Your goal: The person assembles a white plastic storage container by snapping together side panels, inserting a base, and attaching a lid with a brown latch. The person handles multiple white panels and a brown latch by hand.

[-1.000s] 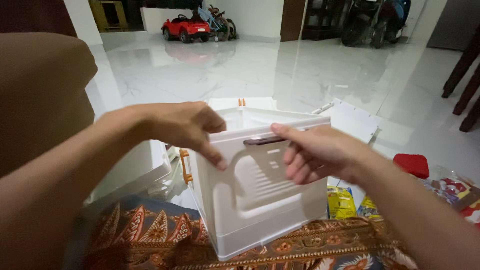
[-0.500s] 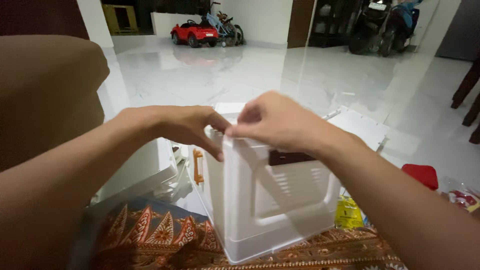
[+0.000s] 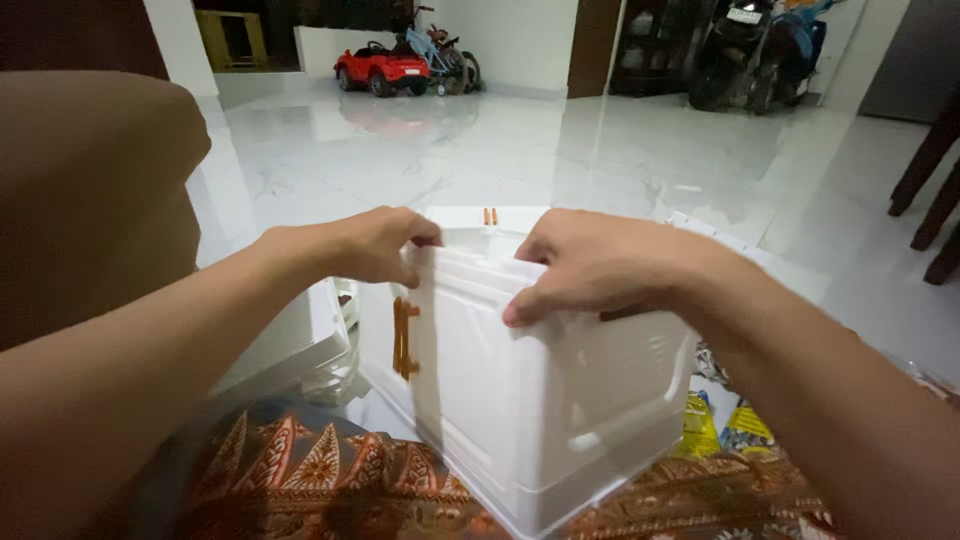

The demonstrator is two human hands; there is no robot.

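head view | worn on the head | faces down and forward | close over white box (image 3: 520, 390)

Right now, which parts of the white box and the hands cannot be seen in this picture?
Head view only:
- Inside of the white box: hidden by its walls and both hands.
- Left hand fingertips: curled over the box's top edge.
- Right hand palm: turned away from the camera.
- Box bottom: cut off by the lower edge.
- Yellow packets: partly behind the box.
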